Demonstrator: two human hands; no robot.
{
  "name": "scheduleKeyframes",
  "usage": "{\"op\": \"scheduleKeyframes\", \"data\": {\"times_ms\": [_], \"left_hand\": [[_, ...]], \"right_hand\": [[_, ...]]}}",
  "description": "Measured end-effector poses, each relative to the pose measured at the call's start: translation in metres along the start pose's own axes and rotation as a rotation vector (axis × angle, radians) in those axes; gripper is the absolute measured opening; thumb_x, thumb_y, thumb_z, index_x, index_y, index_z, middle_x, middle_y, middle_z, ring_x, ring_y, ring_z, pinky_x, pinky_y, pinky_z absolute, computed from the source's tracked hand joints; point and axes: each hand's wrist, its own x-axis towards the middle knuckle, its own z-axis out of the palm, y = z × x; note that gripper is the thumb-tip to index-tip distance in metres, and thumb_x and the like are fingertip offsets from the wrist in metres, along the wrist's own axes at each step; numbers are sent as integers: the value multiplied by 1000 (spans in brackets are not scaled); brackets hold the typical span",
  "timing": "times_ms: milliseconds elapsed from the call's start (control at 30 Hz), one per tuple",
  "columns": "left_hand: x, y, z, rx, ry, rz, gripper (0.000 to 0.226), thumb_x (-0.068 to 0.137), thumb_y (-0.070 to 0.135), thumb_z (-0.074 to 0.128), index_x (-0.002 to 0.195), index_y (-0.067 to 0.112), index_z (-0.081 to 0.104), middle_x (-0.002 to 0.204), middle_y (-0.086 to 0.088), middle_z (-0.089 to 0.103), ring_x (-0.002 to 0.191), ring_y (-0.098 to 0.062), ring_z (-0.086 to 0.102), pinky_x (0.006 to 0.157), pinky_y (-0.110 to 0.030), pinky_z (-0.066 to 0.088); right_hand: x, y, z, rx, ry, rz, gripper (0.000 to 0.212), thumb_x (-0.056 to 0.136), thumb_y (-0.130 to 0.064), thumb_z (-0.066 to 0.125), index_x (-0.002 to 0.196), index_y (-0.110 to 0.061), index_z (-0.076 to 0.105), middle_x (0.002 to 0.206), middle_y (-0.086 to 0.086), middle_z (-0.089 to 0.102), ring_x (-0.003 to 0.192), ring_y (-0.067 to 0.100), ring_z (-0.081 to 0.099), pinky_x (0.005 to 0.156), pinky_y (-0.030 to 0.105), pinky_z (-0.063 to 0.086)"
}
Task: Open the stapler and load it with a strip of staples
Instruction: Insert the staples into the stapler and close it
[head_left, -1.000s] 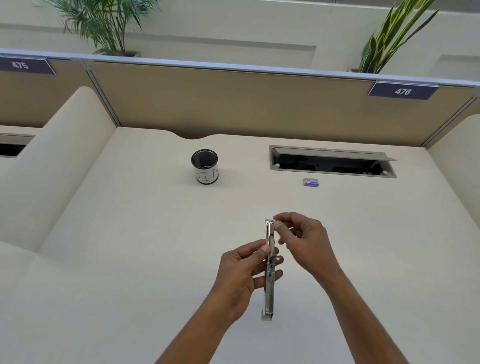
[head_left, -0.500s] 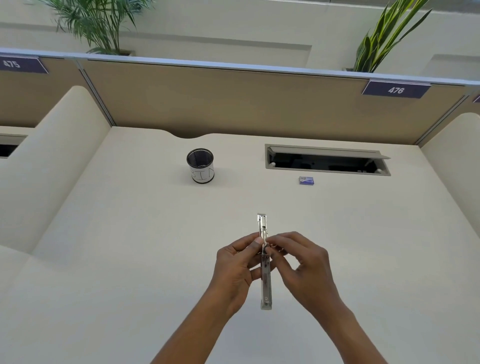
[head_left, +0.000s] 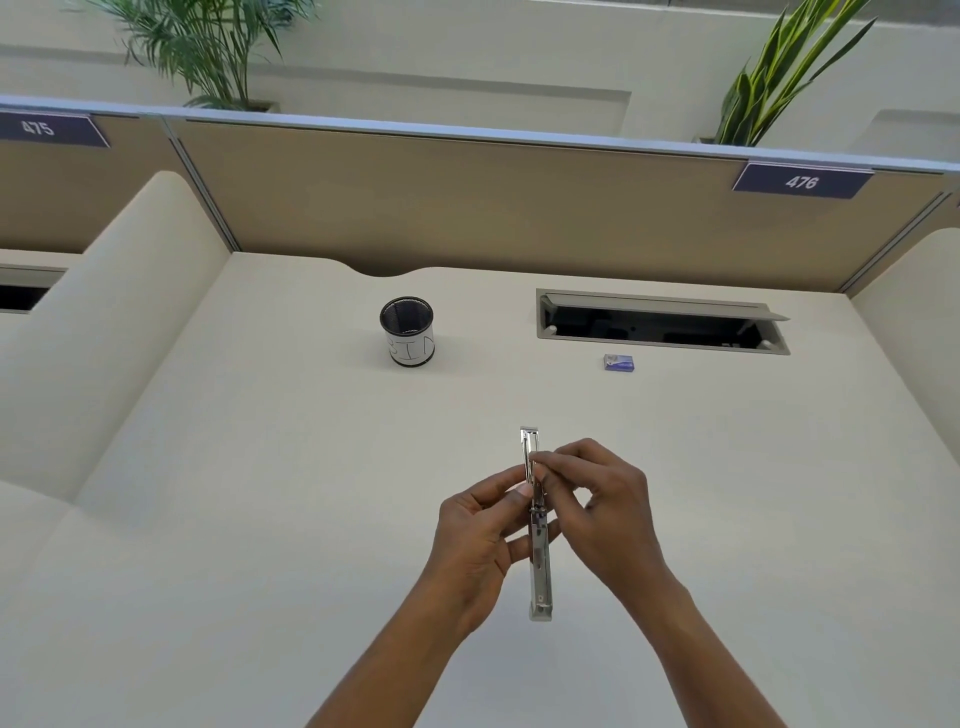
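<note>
Two bare forearms reach up from the bottom edge over a cream desk (head_left: 260, 519). The left hand (head_left: 480, 530) is curled, thumb and fingers pinching the side of a slim metal stapler (head_left: 537, 525) held above the desk, pointing away from the viewer. The right hand (head_left: 602, 512) meets it from the other side, its fingertips (head_left: 545, 462) pinched on the upper part of the stapler; whether a staple strip sits between them is too small to tell. The desk is bare on both sides of the hands, closed in by cushioned side walls and a tan back panel. Toward the back, left to right: one black mesh cup (head_left: 408, 332), one open cable slot (head_left: 660, 325), and just before it one small blue box (head_left: 619, 362). Two number signs hang on the panel, and two plants stand behind it.
</note>
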Motion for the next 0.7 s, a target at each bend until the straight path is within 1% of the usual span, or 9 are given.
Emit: {"op": "scheduleKeyframes", "data": {"times_ms": [133,233,333,400,467,533,600,633,700], "left_hand": [[0,-2,-1,6,-12,-1,23,98,1,61,114,3,77,94,-18,75,90,-28,72,86,-47,61],[0,-2,-2,20,-19,5,23,98,2,61,115,2,76,103,-21,76,100,-29,73,92,-52,60],[0,1,-2,8,-22,9,22,97,2,63,116,0,75,115,-24,75,111,-33,73,92,-52,59],[0,3,-4,-7,-8,7,21,96,2,64,115,-2,74,117,-26,74,112,-36,72,91,-50,60],[2,5,-6,-26,15,6,21,96,1,64,114,-3,73,116,-29,73,110,-37,73,91,-50,59],[4,8,-8,-46,42,12,21,97,0,62,114,-4,73,117,-31,72,105,-38,73,90,-49,60],[5,14,-8,-55,66,17,19,97,0,61,111,-3,74,116,-30,73,102,-36,75,85,-45,62],[6,16,-8,-57,73,17,18,97,-1,60,109,-2,74,114,-28,74,102,-35,75,82,-43,63],[6,21,-6,-74,84,14,17,97,-1,60,107,-1,74,113,-26,75,105,-34,75,77,-40,64]], "right_hand": [[3,0,1,42,11,31,21,85,0,75,93,-18,82,82,-4,70,73,12,70,63,28,57],[2,-1,0,93,58,72,19,84,0,76,89,-18,81,79,-5,72,72,15,71,66,30,58],[-4,-1,-2,100,94,71,19,85,1,75,91,-16,78,81,-6,73,72,12,73,68,27,59],[-12,0,-4,35,78,25,19,87,2,73,95,-14,76,84,-7,73,75,9,73,68,26,59],[-20,-1,-5,-22,33,-45,22,89,4,69,101,-13,75,94,-7,72,82,6,71,70,20,56],[-29,-3,-6,-69,-42,-123,28,91,6,63,110,-13,73,108,-5,68,96,5,68,78,15,54],[-39,-1,-6,-118,-114,-196,34,92,6,61,119,-13,68,121,-3,63,108,6,65,86,18,54],[-43,2,-6,-137,-143,-225,37,91,5,62,123,-13,66,126,-3,60,110,8,64,88,21,54],[-50,6,-5,-172,-187,-280,43,90,1,66,129,-17,63,134,-2,55,108,12,64,85,25,56]]}}
